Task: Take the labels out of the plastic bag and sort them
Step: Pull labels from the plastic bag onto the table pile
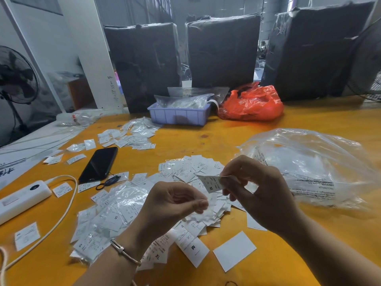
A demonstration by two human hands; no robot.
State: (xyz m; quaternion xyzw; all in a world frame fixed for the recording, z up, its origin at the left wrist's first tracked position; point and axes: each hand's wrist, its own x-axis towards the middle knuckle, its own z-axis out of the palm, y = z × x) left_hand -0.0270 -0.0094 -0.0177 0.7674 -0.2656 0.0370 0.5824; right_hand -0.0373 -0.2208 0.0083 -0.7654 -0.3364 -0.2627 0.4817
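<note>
above label pile (185, 182), right grip (253, 188) pinches m label (211, 183).

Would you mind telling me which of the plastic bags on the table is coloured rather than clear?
The orange-red bag, crumpled at the table's far edge right of the lilac tray. The large bag by the right hand is clear.
</note>
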